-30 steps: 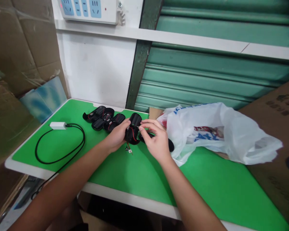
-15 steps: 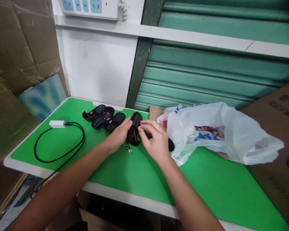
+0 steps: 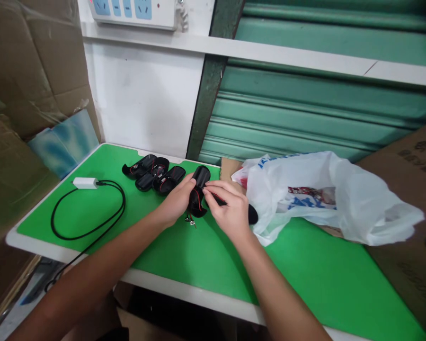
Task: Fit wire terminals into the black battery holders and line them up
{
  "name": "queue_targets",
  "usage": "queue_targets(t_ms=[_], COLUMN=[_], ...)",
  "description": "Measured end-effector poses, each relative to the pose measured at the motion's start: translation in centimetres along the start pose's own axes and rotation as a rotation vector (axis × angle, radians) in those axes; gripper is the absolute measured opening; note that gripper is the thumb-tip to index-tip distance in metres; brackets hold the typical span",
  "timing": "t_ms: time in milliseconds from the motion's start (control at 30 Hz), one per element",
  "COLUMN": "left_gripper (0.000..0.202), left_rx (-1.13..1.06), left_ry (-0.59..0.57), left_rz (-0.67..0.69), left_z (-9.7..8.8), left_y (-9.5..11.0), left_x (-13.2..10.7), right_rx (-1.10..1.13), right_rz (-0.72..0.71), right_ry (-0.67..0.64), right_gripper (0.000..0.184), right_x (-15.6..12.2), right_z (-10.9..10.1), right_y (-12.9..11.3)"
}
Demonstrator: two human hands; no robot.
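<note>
here, just left of the frame's centre, the black plastic shell (image 3: 199, 189) lies on the green surface (image 3: 184, 255) with its long axis running from lower left to upper right, rounded end toward the green shutter (image 3: 305, 109). the left hand (image 3: 175, 201) cups it from the left, its grip closed around the shell's side, thumb up near the top. the right hand (image 3: 230, 210) comes in from the right, its grip pinched together on a red wire (image 3: 213, 194) at the shell's open middle; whether it also presses a black part beneath the palm cannot be told. both hands touch the shell, the left one bearing it, the right one working at its inner edge. a small metal contact (image 3: 190, 220) dangles on a wire just below the shell.

to the upper left of the hands, three more black shells (image 3: 152, 170) lie side by side, touching. further left a black cable (image 3: 88, 222) loops on the surface, ending in a white adapter (image 3: 83, 183). right of the hands, a white plastic bag (image 3: 323, 194) slumps open, a dark rounded piece (image 3: 252, 214) at its mouth. cardboard (image 3: 28, 71) stands at the left edge, a power strip (image 3: 135, 10) at the top.
</note>
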State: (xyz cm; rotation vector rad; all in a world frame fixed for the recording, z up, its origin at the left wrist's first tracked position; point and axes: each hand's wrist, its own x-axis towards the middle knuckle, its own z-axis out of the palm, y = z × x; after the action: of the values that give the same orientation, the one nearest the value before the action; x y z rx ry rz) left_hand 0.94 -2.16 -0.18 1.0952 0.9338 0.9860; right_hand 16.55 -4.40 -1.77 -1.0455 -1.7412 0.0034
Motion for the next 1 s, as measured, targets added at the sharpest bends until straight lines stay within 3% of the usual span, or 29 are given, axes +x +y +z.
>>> queue_targets(t_ms=[233,500,1000], left_gripper=[0.040,0.037,0.035], left_rx=[-0.139,-0.210,-0.167], left_ry=[0.010,0.003,0.015], left_rz=[-0.013,-0.069,-0.110], left_z=[0.25,0.40,0.26], left_y=[0.45,0.56,0.06], left_x=[-0.23,0.06,0.14], right_rx=[0.043,0.185,0.019], right_rz=[0.038,0.188,-0.018], right_ry=[0.064,0.086,-0.016], right_gripper=[0.016,0.011,0.016], right_x=[0.24,0.58,0.51], right_z=[-0.05,-0.36,-0.53], right_y=[-0.53,-0.49,-0.30])
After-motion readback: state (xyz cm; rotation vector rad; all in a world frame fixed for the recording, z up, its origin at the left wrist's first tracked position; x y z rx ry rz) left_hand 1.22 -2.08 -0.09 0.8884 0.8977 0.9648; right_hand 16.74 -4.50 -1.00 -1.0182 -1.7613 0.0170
